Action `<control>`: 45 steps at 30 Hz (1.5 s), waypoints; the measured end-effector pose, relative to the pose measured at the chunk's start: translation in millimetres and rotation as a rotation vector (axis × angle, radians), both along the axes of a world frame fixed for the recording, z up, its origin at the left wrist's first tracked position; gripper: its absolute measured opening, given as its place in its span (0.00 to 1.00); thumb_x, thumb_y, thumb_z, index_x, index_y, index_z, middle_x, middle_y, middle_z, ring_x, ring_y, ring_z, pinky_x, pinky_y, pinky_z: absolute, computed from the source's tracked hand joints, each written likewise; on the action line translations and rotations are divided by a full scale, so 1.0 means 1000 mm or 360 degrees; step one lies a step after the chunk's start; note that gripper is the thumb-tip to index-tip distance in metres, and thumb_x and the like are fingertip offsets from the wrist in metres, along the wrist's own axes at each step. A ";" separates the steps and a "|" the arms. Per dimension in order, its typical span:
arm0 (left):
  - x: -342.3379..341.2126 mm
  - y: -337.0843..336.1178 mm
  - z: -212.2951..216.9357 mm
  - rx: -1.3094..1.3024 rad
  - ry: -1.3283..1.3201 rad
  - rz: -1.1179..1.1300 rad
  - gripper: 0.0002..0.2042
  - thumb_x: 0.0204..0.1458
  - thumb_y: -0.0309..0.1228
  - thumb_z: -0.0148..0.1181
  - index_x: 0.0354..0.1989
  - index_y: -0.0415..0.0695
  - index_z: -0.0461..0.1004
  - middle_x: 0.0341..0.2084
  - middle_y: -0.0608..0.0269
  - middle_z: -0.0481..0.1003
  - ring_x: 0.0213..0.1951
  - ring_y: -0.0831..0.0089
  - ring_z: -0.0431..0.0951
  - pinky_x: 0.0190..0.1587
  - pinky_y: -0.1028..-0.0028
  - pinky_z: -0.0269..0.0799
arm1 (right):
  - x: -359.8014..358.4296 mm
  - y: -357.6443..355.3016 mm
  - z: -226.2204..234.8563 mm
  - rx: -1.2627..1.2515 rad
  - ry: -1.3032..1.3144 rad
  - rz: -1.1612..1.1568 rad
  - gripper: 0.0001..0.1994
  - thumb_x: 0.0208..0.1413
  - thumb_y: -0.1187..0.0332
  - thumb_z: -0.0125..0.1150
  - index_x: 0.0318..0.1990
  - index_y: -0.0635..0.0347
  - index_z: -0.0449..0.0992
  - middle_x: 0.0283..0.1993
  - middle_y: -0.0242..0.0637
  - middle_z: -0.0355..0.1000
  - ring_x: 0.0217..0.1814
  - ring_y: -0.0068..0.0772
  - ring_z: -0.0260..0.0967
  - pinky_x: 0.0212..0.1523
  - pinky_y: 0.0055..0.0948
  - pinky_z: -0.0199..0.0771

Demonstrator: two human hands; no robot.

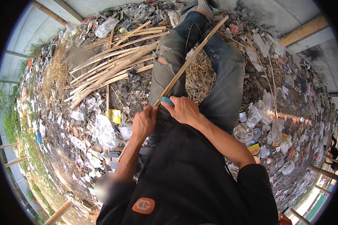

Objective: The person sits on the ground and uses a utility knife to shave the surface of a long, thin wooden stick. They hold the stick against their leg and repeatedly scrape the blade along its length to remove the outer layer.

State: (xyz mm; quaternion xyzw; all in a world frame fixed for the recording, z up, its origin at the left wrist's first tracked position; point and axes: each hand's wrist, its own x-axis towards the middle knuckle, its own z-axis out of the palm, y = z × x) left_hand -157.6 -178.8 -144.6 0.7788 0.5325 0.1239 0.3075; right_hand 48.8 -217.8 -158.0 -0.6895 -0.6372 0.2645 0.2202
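Note:
A long, flat bamboo strip (193, 55) slants across my legs, its far end up by my foot. My left hand (143, 120) is closed round its lower part, and a thin length runs on below toward my left forearm. Close beside it, my right hand (184, 110) grips a small blue-handled tool (167, 100) against the strip. Any blade is hidden by the fingers and the strip. Both hands are above my thighs, in worn jeans (223, 88) torn at the knee.
Left of my legs lies a loose pile of split bamboo strips (112, 65), with a thicker bamboo pole (114, 74) on top. Plastic scraps and a yellow packet (113, 116) litter the dirt. Pale wall panels (266, 15) with bamboo posts (303, 30) stand beyond my feet.

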 end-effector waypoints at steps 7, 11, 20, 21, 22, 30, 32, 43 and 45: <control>-0.052 -0.022 -0.005 0.0076 0.0026 -0.0033 0.15 0.68 0.39 0.59 0.31 0.42 0.72 0.14 0.44 0.72 0.21 0.39 0.77 0.24 0.50 0.68 | 0.008 0.014 0.010 -0.0193 0.0154 0.0035 0.32 0.69 0.38 0.50 0.31 0.61 0.79 0.28 0.53 0.79 0.35 0.63 0.79 0.36 0.57 0.78; -0.087 -0.044 -0.007 0.0106 0.0083 -0.0018 0.15 0.67 0.38 0.60 0.30 0.43 0.71 0.13 0.46 0.71 0.19 0.40 0.76 0.22 0.51 0.67 | 0.011 0.022 -0.015 -0.0114 0.0168 -0.0233 0.33 0.70 0.38 0.48 0.32 0.63 0.78 0.29 0.57 0.78 0.36 0.64 0.78 0.38 0.57 0.76; -0.177 -0.094 -0.021 0.0141 0.0095 0.0016 0.15 0.67 0.32 0.59 0.28 0.43 0.66 0.13 0.46 0.68 0.17 0.41 0.72 0.20 0.54 0.63 | 0.078 0.049 0.037 0.0108 -0.0296 -0.0139 0.28 0.70 0.39 0.51 0.37 0.58 0.81 0.23 0.48 0.77 0.29 0.58 0.78 0.31 0.52 0.76; -0.178 -0.092 -0.025 0.0142 0.0085 0.0025 0.15 0.67 0.32 0.59 0.27 0.43 0.66 0.13 0.46 0.68 0.18 0.41 0.72 0.20 0.54 0.63 | 0.078 0.051 0.037 0.0163 -0.0328 -0.0130 0.28 0.69 0.39 0.53 0.35 0.57 0.80 0.22 0.47 0.76 0.28 0.57 0.78 0.30 0.51 0.76; -0.178 -0.090 -0.028 0.0107 0.0057 0.0054 0.15 0.67 0.32 0.59 0.27 0.42 0.65 0.13 0.46 0.68 0.18 0.41 0.72 0.21 0.54 0.64 | 0.079 0.051 0.036 0.0217 -0.0361 -0.0123 0.28 0.68 0.39 0.54 0.33 0.57 0.79 0.22 0.46 0.75 0.27 0.57 0.77 0.29 0.50 0.75; -0.176 -0.082 -0.060 0.0165 -0.0042 -0.0052 0.16 0.67 0.32 0.59 0.26 0.42 0.65 0.14 0.44 0.66 0.17 0.41 0.71 0.21 0.53 0.63 | 0.113 0.039 0.033 0.0745 -0.0409 0.0104 0.21 0.61 0.45 0.68 0.31 0.54 0.78 0.22 0.39 0.76 0.25 0.47 0.77 0.25 0.42 0.75; -0.170 -0.079 -0.060 0.0053 -0.0022 -0.0052 0.16 0.67 0.32 0.58 0.26 0.41 0.65 0.14 0.44 0.66 0.18 0.40 0.71 0.22 0.53 0.63 | 0.122 0.035 0.025 0.0792 -0.0500 0.0076 0.18 0.59 0.46 0.70 0.34 0.51 0.81 0.23 0.37 0.78 0.25 0.44 0.79 0.25 0.40 0.78; -0.159 -0.084 -0.061 -0.0016 -0.0049 -0.0048 0.16 0.69 0.33 0.57 0.27 0.41 0.64 0.14 0.43 0.65 0.19 0.38 0.70 0.22 0.54 0.62 | 0.122 0.035 0.032 0.0854 -0.0004 -0.0322 0.12 0.61 0.59 0.73 0.39 0.59 0.81 0.31 0.40 0.80 0.30 0.42 0.81 0.28 0.37 0.77; -0.159 -0.082 -0.060 0.0016 -0.0024 -0.0064 0.16 0.69 0.32 0.56 0.27 0.41 0.64 0.13 0.44 0.65 0.18 0.38 0.70 0.21 0.54 0.62 | 0.116 0.039 0.035 0.0953 0.0073 -0.0231 0.12 0.60 0.62 0.73 0.44 0.60 0.82 0.34 0.42 0.82 0.33 0.43 0.83 0.30 0.35 0.78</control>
